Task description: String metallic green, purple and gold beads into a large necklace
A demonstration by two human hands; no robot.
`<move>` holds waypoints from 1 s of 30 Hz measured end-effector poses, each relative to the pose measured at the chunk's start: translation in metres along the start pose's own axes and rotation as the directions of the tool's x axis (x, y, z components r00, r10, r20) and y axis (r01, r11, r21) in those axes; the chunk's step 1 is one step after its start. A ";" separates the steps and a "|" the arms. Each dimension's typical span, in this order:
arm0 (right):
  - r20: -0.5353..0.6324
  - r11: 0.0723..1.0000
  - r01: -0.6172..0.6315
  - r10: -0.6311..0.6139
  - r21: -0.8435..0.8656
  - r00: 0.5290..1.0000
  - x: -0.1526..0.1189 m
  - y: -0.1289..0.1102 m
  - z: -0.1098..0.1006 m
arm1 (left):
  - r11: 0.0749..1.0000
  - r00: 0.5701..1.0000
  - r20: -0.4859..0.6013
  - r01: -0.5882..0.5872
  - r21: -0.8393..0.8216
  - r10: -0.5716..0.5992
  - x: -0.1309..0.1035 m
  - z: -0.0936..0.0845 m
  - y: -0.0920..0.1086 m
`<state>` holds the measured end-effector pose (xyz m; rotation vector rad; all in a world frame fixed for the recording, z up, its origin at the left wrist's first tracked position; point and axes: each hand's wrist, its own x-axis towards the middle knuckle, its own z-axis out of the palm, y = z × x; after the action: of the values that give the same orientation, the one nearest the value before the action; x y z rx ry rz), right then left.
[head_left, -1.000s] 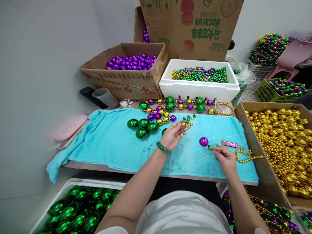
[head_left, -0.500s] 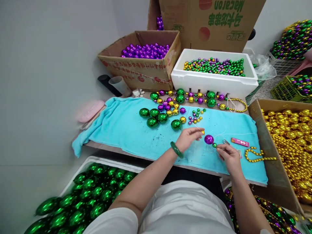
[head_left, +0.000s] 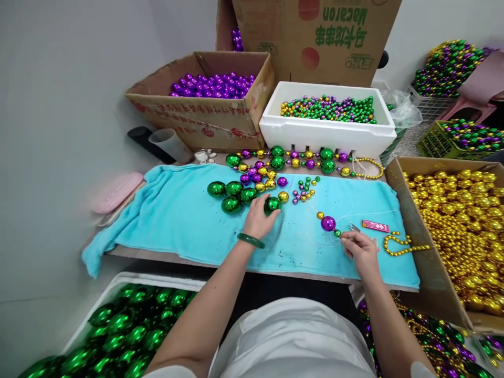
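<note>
My left hand (head_left: 261, 218), a green bangle (head_left: 251, 241) at its wrist, is on the towel's middle with thumb and fingers curled round a large green bead (head_left: 272, 204). My right hand (head_left: 361, 249) pinches the thread just beside a small green bead (head_left: 337, 233). In line with that bead are a larger purple bead (head_left: 328, 223) and a small gold bead (head_left: 320, 215), with white thread running off both ways. More large green beads (head_left: 231, 205) lie left of my left hand. Small loose beads (head_left: 303, 194) and a gold bead (head_left: 283, 197) lie behind it.
A blue towel (head_left: 177, 210) covers the table. Along its back lies a bead garland (head_left: 295, 163). Behind stand a white foam box (head_left: 326, 134) and a carton of purple beads (head_left: 197, 123). A pink box (head_left: 375, 226) and a gold bead strand (head_left: 397, 253) lie right.
My left hand has let go of the small gold bead, now against the purple one, and moved left onto a large green bead. My right hand keeps its pinch. The view has shifted slightly.
</note>
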<state>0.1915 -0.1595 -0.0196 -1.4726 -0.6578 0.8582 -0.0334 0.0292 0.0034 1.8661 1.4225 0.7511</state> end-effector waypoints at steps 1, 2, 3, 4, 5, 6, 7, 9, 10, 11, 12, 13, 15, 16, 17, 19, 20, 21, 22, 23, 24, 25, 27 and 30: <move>0.006 1.000 0.022 -0.021 -0.017 1.000 -0.002 -0.001 0.001 | 0.982 0.998 0.010 0.068 -0.174 -0.068 -0.003 0.000 0.003; 0.013 0.998 0.044 -0.044 -0.035 0.999 -0.004 -0.002 0.002 | 0.920 0.989 0.062 0.150 -0.361 -0.137 -0.005 0.001 0.007; 0.021 0.997 0.065 -0.064 -0.051 0.998 -0.006 -0.003 0.003 | 0.814 0.971 0.147 0.238 -0.530 -0.188 -0.008 0.001 0.012; 0.029 0.994 0.084 -0.082 -0.066 0.996 -0.008 -0.005 0.004 | 0.685 0.948 0.240 0.318 -0.655 -0.210 -0.010 0.000 0.017; 0.038 0.992 0.097 -0.094 -0.078 0.995 -0.010 -0.007 0.005 | 0.565 0.926 0.314 0.376 -0.735 -0.209 -0.012 0.000 0.022; 0.043 0.990 0.107 -0.104 -0.088 0.994 -0.012 -0.009 0.006 | 0.473 0.912 0.360 0.410 -0.780 -0.198 -0.013 -0.001 0.025; 0.044 0.989 0.115 -0.111 -0.097 0.993 -0.013 -0.011 0.007 | 0.414 0.905 0.381 0.425 -0.805 -0.189 -0.013 -0.002 0.028; 0.042 0.987 0.122 -0.118 -0.108 0.992 -0.014 -0.015 0.009 | 0.361 0.904 0.388 0.428 -0.829 -0.181 -0.014 -0.002 0.031; 0.042 0.986 0.124 -0.120 -0.111 0.992 -0.014 -0.016 0.010 | 0.353 0.905 0.386 0.425 -0.834 -0.176 -0.015 -0.002 0.032; 0.044 0.985 0.127 -0.123 -0.113 0.992 -0.014 -0.017 0.010 | 0.352 0.908 0.382 0.419 -0.837 -0.171 -0.015 -0.002 0.031; 0.047 0.985 0.129 -0.124 -0.115 0.991 -0.014 -0.017 0.010 | 0.355 0.912 0.374 0.409 -0.841 -0.166 -0.015 -0.001 0.030; 0.053 0.984 0.132 -0.126 -0.119 0.991 -0.014 -0.017 0.011 | 0.360 0.918 0.363 0.397 -0.844 -0.162 -0.015 -0.001 0.029; 0.059 0.981 0.142 -0.135 -0.134 0.989 -0.013 -0.017 0.011 | 0.370 0.927 0.341 0.376 -0.849 -0.159 -0.015 0.000 0.028; 0.060 0.979 0.148 -0.141 -0.141 0.988 -0.013 -0.016 0.011 | 0.377 0.930 0.331 0.367 -0.851 -0.158 -0.015 0.000 0.028; 0.059 0.977 0.154 -0.147 -0.147 0.987 -0.013 -0.016 0.011 | 0.385 0.933 0.324 0.359 -0.850 -0.156 -0.015 0.000 0.028; 0.055 0.974 0.163 -0.156 -0.156 0.986 -0.013 -0.017 0.011 | 0.421 0.941 0.304 0.338 -0.842 -0.148 -0.016 -0.001 0.028; 0.051 0.972 0.166 -0.160 -0.164 0.986 -0.013 -0.017 0.011 | 0.459 0.949 0.282 0.316 -0.830 -0.143 -0.016 -0.002 0.029; 0.046 0.970 0.170 -0.164 -0.174 0.985 -0.014 -0.018 0.011 | 0.513 0.960 0.245 0.280 -0.812 -0.136 -0.017 -0.002 0.029; 0.040 0.967 0.174 -0.170 -0.185 0.985 -0.014 -0.018 0.011 | 0.576 0.974 0.189 0.225 -0.786 -0.123 -0.018 -0.002 0.030; 0.035 0.964 0.178 -0.174 -0.196 0.984 -0.014 -0.018 0.011 | 0.642 0.988 0.122 0.156 -0.751 -0.098 -0.019 -0.001 0.030; 0.034 0.962 0.181 -0.178 -0.203 0.983 -0.014 -0.017 0.011 | 0.700 0.996 0.054 0.084 -0.709 -0.065 -0.020 0.000 0.030; 0.036 0.962 0.182 -0.179 -0.205 0.983 -0.014 -0.017 0.011 | 0.744 1.000 -0.006 0.017 -0.668 -0.028 -0.021 0.001 0.030; 0.045 0.963 0.179 -0.174 -0.201 0.984 -0.014 -0.014 0.012 | 0.795 0.996 -0.076 -0.078 -0.602 0.040 -0.025 0.005 0.030; 0.047 0.966 0.169 -0.163 -0.194 0.986 -0.013 -0.011 0.014 | 0.829 0.989 -0.089 -0.146 -0.540 0.116 -0.033 0.011 0.035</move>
<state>0.1732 -0.1613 -0.0068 -1.5581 -0.8972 0.7021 -0.0131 -0.0114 0.0226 1.5035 0.9689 1.1464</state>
